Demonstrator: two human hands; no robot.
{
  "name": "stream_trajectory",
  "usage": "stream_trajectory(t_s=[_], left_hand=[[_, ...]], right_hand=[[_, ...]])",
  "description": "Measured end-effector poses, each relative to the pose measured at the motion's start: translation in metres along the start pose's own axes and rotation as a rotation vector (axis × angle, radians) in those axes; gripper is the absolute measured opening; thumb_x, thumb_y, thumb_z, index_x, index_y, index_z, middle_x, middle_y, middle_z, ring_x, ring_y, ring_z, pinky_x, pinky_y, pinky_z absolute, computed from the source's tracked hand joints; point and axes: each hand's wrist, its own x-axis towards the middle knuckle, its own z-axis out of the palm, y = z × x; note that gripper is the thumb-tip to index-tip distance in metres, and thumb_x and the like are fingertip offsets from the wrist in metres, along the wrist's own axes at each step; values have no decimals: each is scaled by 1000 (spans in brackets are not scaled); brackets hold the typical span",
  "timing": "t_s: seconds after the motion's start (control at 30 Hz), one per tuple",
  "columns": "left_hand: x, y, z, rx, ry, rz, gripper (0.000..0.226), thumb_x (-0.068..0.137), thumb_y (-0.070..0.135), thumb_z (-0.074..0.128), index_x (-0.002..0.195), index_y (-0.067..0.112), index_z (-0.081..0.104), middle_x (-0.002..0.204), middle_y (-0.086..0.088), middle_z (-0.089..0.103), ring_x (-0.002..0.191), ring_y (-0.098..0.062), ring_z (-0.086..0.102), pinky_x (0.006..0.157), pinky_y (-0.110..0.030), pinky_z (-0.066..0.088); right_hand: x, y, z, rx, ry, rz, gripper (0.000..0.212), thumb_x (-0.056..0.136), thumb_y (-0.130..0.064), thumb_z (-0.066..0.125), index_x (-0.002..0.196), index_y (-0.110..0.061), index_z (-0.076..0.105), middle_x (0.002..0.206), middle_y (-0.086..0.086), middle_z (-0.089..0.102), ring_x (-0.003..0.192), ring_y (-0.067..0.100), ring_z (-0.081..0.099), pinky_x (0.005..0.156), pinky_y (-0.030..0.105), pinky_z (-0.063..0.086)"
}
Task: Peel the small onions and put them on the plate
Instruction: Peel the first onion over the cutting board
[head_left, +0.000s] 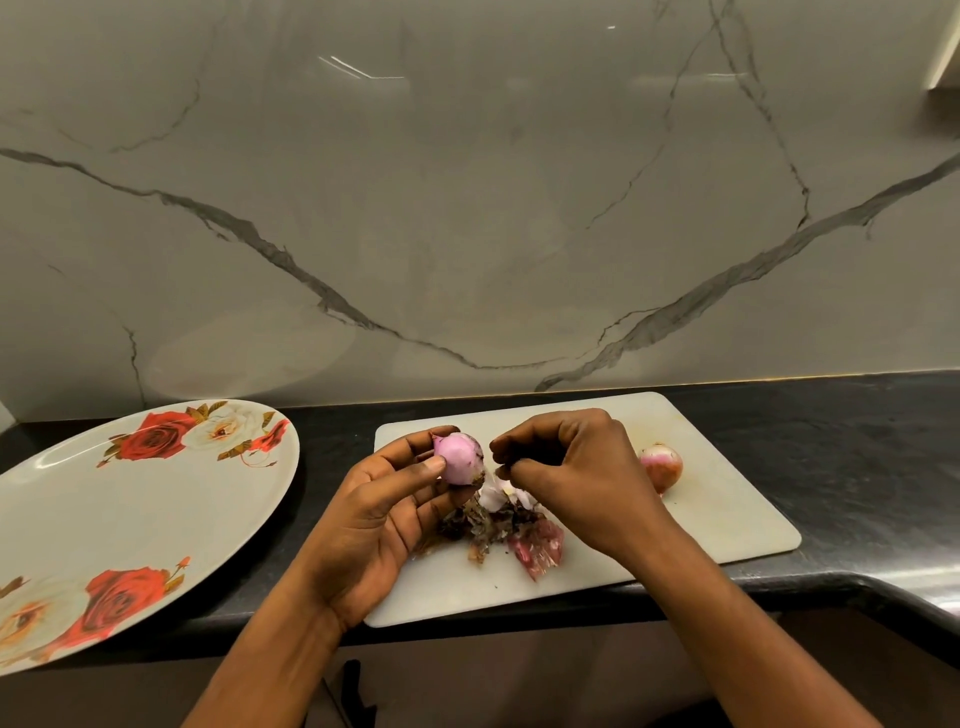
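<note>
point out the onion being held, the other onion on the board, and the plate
held onion (460, 462): head view, peeled pink side
other onion (662, 467): head view, exposed top
plate (130, 509): head view, bare middle

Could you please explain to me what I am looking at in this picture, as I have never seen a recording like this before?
There is no machine here: a person wears a wide-angle camera on the head, so this single picture looks forward and down at their own two bare hands. The left hand holds a small pink onion, mostly peeled. The right hand has its fingertips drawn together just beside it; whether they pinch a scrap of skin is too hard to tell. Below them a white chopping board lies on the dark counter, carrying a heap of peelings and a second onion. To the left sits a rose-patterned plate with no onions on it.
</note>
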Motion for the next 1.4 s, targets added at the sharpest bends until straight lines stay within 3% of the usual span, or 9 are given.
stream_trajectory(t_s=[0.1,0.17,0.33,0.53,0.67,0.93,1.13,1.3,1.4], left_hand=[[0,0,0,6,-6,4,48,93,9,70,140,5,62,133,-22,70,122,-37,70,94,-40,63],[0,0,-1,26,10,5,45,94,8,64,139,5,62,132,-22,70,122,-38,70,95,-40,62],[-1,1,5,83,25,23,41,88,9,66,129,4,69,125,-21,74,113,-33,75,86,-34,65],[-1,0,5,112,41,23,45,89,7,66,134,2,66,128,-21,73,117,-34,73,88,-34,64],[-2,0,6,110,33,28,41,88,8,67,129,3,70,126,-21,74,113,-33,75,84,-31,65],[-3,0,10,80,43,17,41,86,10,67,126,2,71,123,-22,75,111,-33,75,86,-34,65],[-2,0,10,86,64,5,40,84,7,70,124,1,72,121,-22,76,101,-28,78,77,-28,65],[-1,0,5,39,69,-9,42,84,5,71,125,2,73,126,-24,73,111,-36,74,90,-38,64],[-1,-2,6,80,78,22,48,81,3,73,129,2,69,125,-21,74,114,-37,74,90,-39,64]], right_hand=[[-1,-4,0,28,-47,-46,26,89,-18,80,114,-26,80,102,-13,79,92,-1,75,86,22,62],[-3,-6,-1,49,-81,-73,43,82,-39,85,122,-27,77,104,-12,80,93,-1,75,83,19,62],[-4,-7,-6,24,-84,-126,40,83,-32,85,121,-24,78,107,-11,80,93,-1,75,85,23,63],[-6,-10,-3,-25,-61,-186,40,82,-45,77,117,-25,79,101,-11,81,88,2,76,80,26,65],[-5,-5,0,-116,22,-232,24,90,-29,76,113,-24,81,97,-10,81,85,2,75,79,24,64],[-4,-1,2,-126,41,-245,24,92,-20,76,115,-25,80,101,-15,78,91,-5,72,83,12,58],[-5,-1,2,-117,60,-252,23,93,-16,74,113,-24,81,100,-21,74,93,-9,70,82,8,55],[-2,6,-5,-168,92,-199,20,94,-16,74,111,-24,82,100,-18,76,92,-6,71,83,7,55],[-1,7,-8,-78,31,-155,21,95,-17,74,113,-26,81,100,-19,77,92,-6,73,82,11,58]])
